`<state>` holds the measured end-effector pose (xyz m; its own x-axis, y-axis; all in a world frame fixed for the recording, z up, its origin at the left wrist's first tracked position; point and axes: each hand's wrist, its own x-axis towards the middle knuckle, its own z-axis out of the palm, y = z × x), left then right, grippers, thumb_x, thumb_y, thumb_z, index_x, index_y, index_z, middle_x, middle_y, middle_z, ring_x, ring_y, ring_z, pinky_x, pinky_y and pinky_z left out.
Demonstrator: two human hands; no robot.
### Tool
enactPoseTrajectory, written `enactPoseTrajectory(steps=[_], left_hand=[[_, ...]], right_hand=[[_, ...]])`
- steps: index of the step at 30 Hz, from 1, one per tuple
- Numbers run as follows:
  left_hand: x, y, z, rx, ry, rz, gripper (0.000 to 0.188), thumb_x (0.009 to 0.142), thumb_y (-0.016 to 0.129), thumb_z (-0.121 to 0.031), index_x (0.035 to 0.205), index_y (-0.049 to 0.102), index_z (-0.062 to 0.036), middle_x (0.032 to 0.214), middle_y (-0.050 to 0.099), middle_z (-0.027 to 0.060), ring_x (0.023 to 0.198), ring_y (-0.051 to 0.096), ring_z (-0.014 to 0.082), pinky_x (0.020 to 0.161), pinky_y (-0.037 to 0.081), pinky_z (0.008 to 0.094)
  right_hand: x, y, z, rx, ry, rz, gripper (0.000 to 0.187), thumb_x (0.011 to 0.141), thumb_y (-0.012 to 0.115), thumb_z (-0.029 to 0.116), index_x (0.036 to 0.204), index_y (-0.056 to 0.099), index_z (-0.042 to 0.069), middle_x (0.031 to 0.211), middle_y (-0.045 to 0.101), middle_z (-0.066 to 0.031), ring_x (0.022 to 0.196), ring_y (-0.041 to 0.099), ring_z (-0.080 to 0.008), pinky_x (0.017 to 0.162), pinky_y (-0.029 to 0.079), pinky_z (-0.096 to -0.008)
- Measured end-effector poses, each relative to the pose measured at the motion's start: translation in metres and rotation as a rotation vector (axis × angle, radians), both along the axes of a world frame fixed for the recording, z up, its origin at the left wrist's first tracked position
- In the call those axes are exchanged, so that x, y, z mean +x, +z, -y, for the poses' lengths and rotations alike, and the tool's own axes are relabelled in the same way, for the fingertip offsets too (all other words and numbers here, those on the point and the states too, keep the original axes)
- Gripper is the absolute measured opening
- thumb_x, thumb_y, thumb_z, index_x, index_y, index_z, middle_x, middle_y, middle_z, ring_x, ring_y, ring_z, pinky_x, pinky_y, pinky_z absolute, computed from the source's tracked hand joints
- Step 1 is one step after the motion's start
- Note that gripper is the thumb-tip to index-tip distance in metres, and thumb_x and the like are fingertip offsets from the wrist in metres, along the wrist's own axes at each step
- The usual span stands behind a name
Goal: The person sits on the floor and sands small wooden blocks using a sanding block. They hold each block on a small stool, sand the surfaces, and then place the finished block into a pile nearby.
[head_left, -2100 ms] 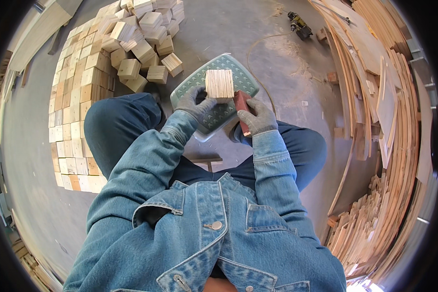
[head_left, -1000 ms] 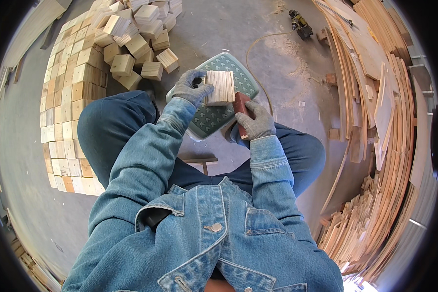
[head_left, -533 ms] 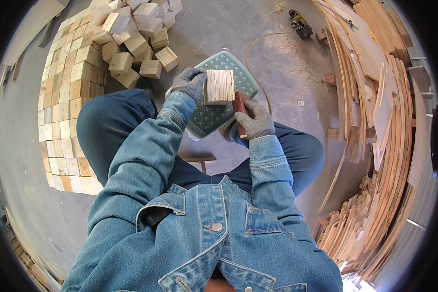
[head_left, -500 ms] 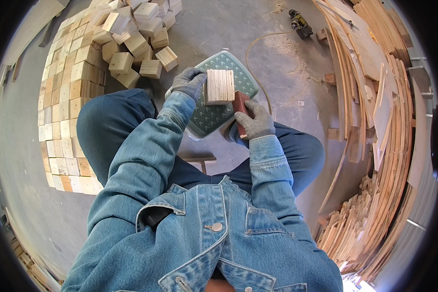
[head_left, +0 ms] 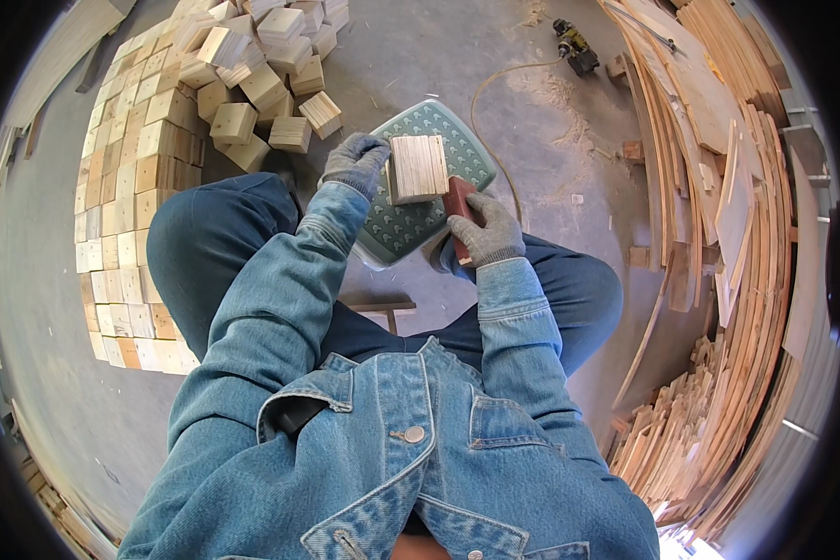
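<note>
A squarish block of layered wood (head_left: pixel 419 169) is held up over a green plastic stool (head_left: pixel 397 229) with a patterned top. My left hand (head_left: pixel 357 164), in a grey glove, grips the block at its left side, the fingertips partly hidden behind it. In my right hand (head_left: pixel 491 231), also gloved, is a reddish-brown sanding block (head_left: pixel 458 210). The fingers close around it, and its upper end lies against the lower right edge of the wooden block.
Stacked wooden blocks (head_left: pixel 126 219) form a wide pile at the left, with loose ones (head_left: pixel 261 86) heaped at its far end. A power tool (head_left: pixel 577 47) and a hose (head_left: pixel 481 89) lie on the floor beyond sawdust (head_left: pixel 555 98). Boards and plywood (head_left: pixel 691 140) line the right.
My left hand has shifted the wooden block slightly left and tilted it a little. My right hand with the sanding block has barely moved.
</note>
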<state>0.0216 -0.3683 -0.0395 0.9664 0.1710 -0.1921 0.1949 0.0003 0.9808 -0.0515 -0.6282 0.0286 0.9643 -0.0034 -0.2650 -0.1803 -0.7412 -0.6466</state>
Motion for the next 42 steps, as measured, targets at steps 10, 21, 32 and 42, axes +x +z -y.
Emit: enactPoseTrajectory(steps=[10, 21, 32, 42], left_hand=[[0.004, 0.017, -0.009, -0.356, 0.229, 0.069, 0.009, 0.096, 0.08, -0.007, 0.105, 0.078, -0.0046, 0.094, 0.076, 0.002, 0.084, 0.067, 0.0102, 0.08, 0.057, 0.0256], [0.006, 0.025, -0.018, -0.512, 0.316, -0.11, 0.01, 0.099, 0.072, 0.0, 0.108, 0.075, -0.003, 0.105, 0.076, 0.0088, 0.094, 0.076, 0.022, 0.087, 0.067, 0.0351], [0.005, 0.03, -0.012, -0.444, 0.335, -0.229, 0.017, 0.095, 0.083, -0.019, 0.102, 0.077, -0.0056, 0.092, 0.074, 0.0023, 0.075, 0.065, 0.0108, 0.068, 0.055, 0.0246], [-0.003, 0.004, -0.005, -0.086, 0.023, -0.079, 0.028, 0.092, 0.081, -0.006, 0.12, 0.078, -0.0033, 0.111, 0.079, 0.0063, 0.098, 0.072, 0.0145, 0.093, 0.058, 0.0298]], right_hand=[[0.001, -0.007, 0.0, 0.019, 0.004, 0.006, 0.063, 0.085, 0.087, 0.032, 0.136, 0.069, 0.001, 0.14, 0.067, -0.0225, 0.131, 0.064, -0.0355, 0.115, 0.049, -0.0416], [0.001, 0.0, -0.002, 0.003, 0.011, 0.002, 0.063, 0.085, 0.087, 0.031, 0.136, 0.068, 0.001, 0.14, 0.067, -0.022, 0.13, 0.065, -0.0355, 0.114, 0.049, -0.0422], [0.001, -0.001, 0.001, -0.048, 0.042, -0.005, 0.068, 0.087, 0.084, 0.039, 0.142, 0.066, 0.003, 0.14, 0.068, -0.0212, 0.13, 0.066, -0.0335, 0.114, 0.05, -0.0407], [0.002, 0.008, -0.005, -0.041, 0.003, -0.05, 0.064, 0.087, 0.086, 0.033, 0.139, 0.067, 0.002, 0.144, 0.065, -0.0209, 0.133, 0.063, -0.0345, 0.116, 0.048, -0.0419]])
